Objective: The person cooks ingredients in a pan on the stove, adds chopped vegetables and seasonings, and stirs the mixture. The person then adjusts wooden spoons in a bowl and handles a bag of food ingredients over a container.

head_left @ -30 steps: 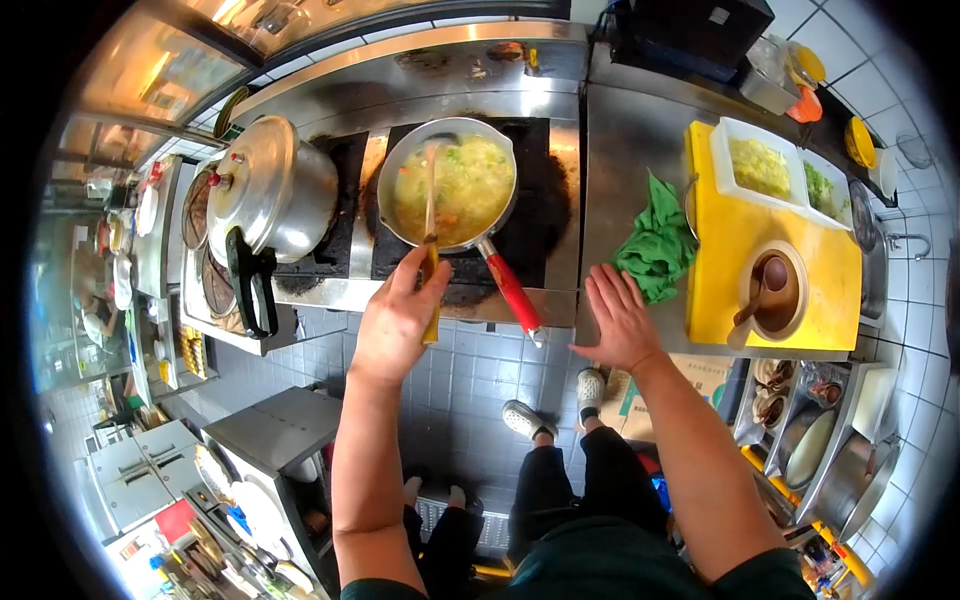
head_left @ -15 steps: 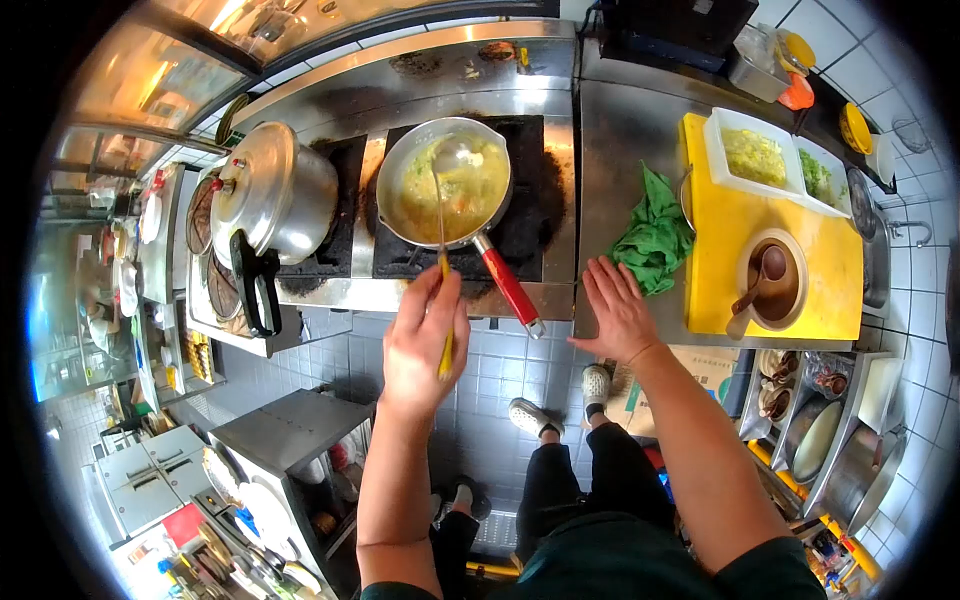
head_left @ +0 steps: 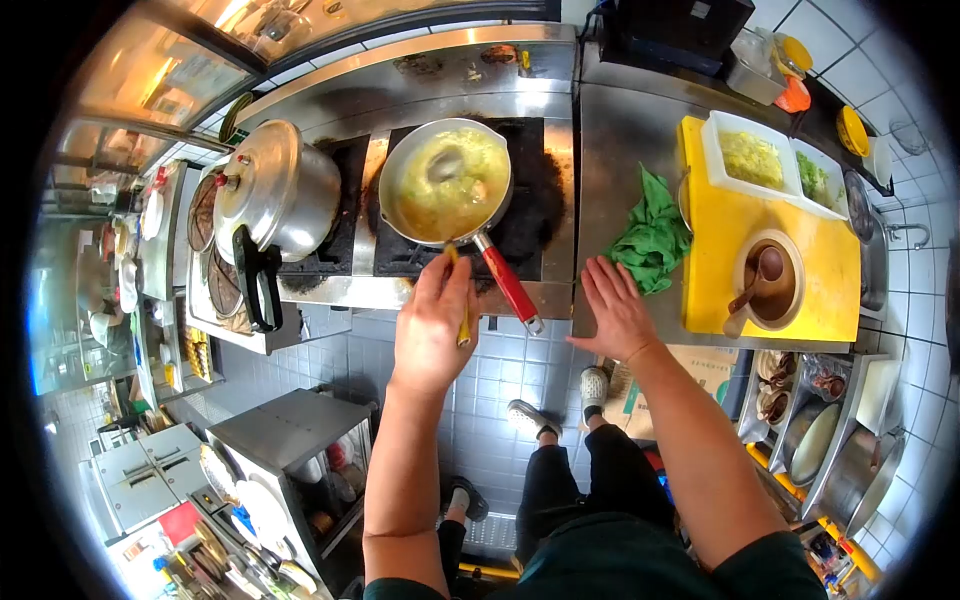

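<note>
My left hand (head_left: 433, 325) is closed around the yellow handle of a ladle (head_left: 445, 166). The ladle's metal bowl sits in the yellowish soup with pale bits inside a saucepan (head_left: 388, 205). This pan stands on the black burner, and its red handle (head_left: 508, 283) points toward me, just right of my left hand. My right hand (head_left: 617, 318) rests with fingers spread on the front edge of the steel counter (head_left: 618, 135). Close to its fingertips lies a crumpled green cloth (head_left: 651, 235).
A large pressure cooker (head_left: 275, 195) stands left of the saucepan, its black handle jutting toward me. On the yellow cutting board (head_left: 715, 285) are white containers (head_left: 760, 160) of chopped greens and a brown bowl (head_left: 770, 280) with wooden spoons. Another person's shoe (head_left: 470, 500) shows at lower left.
The ladle's bowl has moved slightly left and toward me through the soup. My left hand has shifted a little right, swinging the handle's end rightward. My right hand stays on the counter edge.
</note>
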